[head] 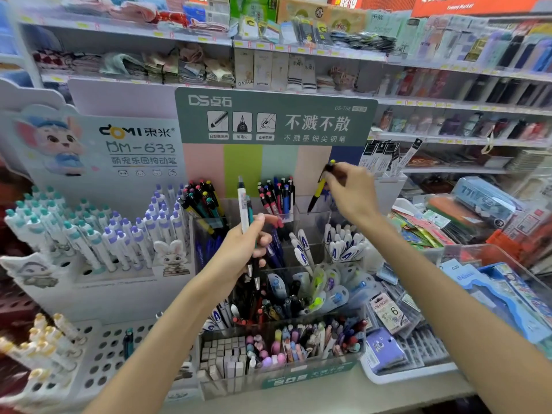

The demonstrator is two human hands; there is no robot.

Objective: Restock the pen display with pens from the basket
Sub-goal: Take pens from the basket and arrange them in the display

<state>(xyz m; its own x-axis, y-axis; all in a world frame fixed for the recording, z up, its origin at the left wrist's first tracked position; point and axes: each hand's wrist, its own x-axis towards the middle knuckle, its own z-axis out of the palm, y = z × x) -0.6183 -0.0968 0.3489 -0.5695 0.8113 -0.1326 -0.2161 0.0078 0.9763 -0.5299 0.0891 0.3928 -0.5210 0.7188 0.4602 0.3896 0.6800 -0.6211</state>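
A tiered clear acrylic pen display (313, 218) stands in front of a green DS header card. My right hand (348, 191) pinches the top of a yellow-and-black pen (318, 191), its tip pointing down into an upper-right compartment of the display. My left hand (248, 245) grips a small bunch of pens (244, 210) upright over the display's middle; one is white, one teal. The upper compartments hold black, red and blue pens (276, 195). Lower ones hold white pens (340, 246). No basket is in view.
A white DOMI stand (89, 228) of teal- and purple-capped pens is at the left. A lower tray (280, 348) holds erasers and pastel pens. Packaged stationery and a clear bin (490, 276) lie at the right. Stocked shelves rise behind.
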